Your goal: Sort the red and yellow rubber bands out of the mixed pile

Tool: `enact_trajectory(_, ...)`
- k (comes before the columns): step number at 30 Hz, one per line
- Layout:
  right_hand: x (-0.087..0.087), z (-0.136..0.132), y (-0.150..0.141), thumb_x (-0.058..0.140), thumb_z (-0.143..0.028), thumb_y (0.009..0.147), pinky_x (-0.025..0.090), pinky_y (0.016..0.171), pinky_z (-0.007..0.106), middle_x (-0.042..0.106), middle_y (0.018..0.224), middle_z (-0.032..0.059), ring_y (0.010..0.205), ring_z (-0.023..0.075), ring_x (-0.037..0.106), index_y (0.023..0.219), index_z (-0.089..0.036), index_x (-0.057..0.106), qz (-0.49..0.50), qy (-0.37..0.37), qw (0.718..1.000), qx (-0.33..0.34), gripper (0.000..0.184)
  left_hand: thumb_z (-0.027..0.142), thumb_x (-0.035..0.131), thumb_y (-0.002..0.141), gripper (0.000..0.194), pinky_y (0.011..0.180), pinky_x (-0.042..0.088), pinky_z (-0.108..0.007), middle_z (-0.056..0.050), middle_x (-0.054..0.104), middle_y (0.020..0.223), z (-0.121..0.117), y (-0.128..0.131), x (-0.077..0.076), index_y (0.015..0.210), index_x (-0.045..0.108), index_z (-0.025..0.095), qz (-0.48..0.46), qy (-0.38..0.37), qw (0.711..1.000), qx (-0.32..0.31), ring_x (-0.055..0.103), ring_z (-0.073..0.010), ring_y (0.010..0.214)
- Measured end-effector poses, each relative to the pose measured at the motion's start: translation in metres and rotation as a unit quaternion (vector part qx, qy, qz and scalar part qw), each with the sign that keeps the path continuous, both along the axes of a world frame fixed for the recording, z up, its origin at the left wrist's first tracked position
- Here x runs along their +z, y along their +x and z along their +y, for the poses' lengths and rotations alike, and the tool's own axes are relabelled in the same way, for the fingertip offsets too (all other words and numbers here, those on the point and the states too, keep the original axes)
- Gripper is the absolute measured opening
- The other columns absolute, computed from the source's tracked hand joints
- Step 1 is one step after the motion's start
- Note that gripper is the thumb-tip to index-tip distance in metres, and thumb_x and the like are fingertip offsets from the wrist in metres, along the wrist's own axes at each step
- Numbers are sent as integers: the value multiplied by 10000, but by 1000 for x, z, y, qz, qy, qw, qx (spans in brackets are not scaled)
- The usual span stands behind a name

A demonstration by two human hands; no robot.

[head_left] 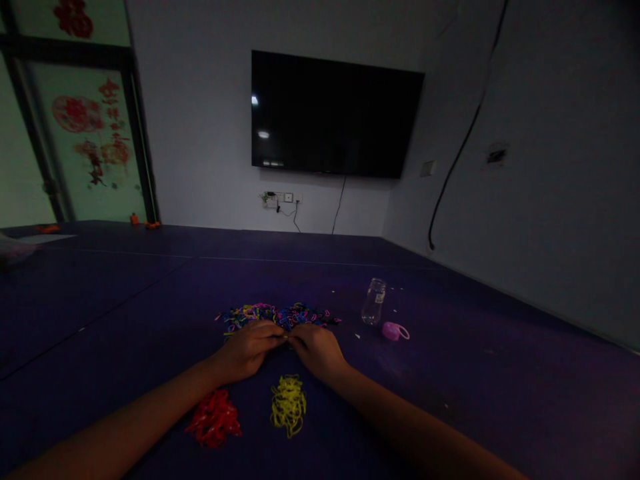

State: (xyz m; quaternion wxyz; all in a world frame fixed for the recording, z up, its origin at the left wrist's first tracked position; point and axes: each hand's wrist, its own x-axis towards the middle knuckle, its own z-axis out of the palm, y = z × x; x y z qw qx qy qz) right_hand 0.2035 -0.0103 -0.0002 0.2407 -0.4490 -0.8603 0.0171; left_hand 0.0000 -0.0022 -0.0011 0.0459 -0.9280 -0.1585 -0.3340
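My left hand (pixel 249 350) and my right hand (pixel 319 350) meet at the near edge of a mixed heap of small coloured rubber bands (pixel 260 312). The fingertips of both hands are pinched together on a tiny yellowish rubber band (pixel 286 337), mostly hidden by the fingers. Below my left wrist lies a pile of red rubber bands (pixel 215 420). A pile of yellow rubber bands (pixel 289 405) sits between my forearms. The multicoloured heap holds blue, pink, yellow and dark bands, and my hands cover part of it.
A clear bottle (pixel 374 303) without a lid stands right of the heap, with a pink looped cap (pixel 395 331) beside it. White scraps dot the purple surface (pixel 475 373). Behind are a wall-mounted television (pixel 335 117), a hanging cable (pixel 463 143) and a glass door (pixel 87 140).
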Motion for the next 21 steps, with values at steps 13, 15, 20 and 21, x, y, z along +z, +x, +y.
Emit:
enact_trajectory(13, 1, -4, 0, 457, -100, 798, 459, 834, 271, 690, 1040, 34, 955, 185, 630, 1068, -245, 664, 54, 14, 998, -8, 370, 34, 359, 853, 474, 822, 495, -387, -84, 649, 950, -3, 1, 2, 1249, 533, 228, 6, -34, 999, 25, 588, -208, 939)
enact_trajectory(15, -1, -3, 1, 452, -78, 773, 462, 842, 279, 690, 1040, 42, 957, 190, 630, 1074, -234, 664, 61, 14, 998, -2, 401, 36, 347, 858, 453, 786, 501, -363, -85, 646, 910, -2, 2, 2, 1221, 552, 215, 9, -33, 999, 18, 595, -200, 889)
enact_trajectory(20, -5, 0, 2, 443, -44, 732, 472, 818, 268, 697, 999, 40, 926, 177, 632, 1057, -223, 666, 55, 24, 996, 59, 433, 26, 351, 822, 383, 789, 495, -369, -88, 655, 892, -2, 1, 0, 1056, 619, 170, -6, -26, 999, 37, 595, -204, 878)
enact_trajectory(21, -5, 0, 3, 445, -43, 727, 473, 815, 268, 698, 990, 42, 919, 175, 632, 1038, -219, 671, 50, 29, 996, 72, 423, 34, 361, 817, 361, 803, 491, -376, -87, 660, 898, -2, 1, 0, 1024, 626, 166, -15, -26, 998, 50, 594, -207, 887)
